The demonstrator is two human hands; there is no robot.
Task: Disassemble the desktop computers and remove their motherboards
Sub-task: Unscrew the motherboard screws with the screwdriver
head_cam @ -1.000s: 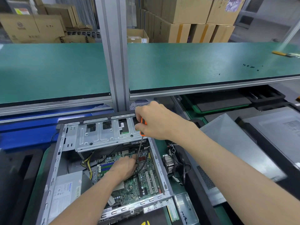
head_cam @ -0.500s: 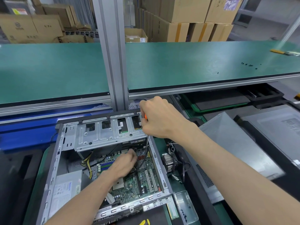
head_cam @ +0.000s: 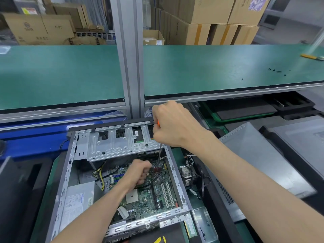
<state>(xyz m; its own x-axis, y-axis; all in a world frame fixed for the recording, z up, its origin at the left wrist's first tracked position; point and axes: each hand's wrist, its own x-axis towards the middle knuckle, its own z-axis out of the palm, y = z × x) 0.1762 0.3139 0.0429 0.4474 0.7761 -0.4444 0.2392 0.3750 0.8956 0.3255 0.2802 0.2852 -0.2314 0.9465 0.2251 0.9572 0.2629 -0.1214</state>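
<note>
Right hand grips screwdriver above motherboard.

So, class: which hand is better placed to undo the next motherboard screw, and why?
Right. The right hand already grips the screwdriver, its tip down at the motherboard. The left hand holds no tool.

An electronics teardown workshop inside a warehouse: a long green-matted workbench on an aluminium frame post, stacked cardboard boxes behind, and opened desktop computer cases and loose side panels below.
</note>
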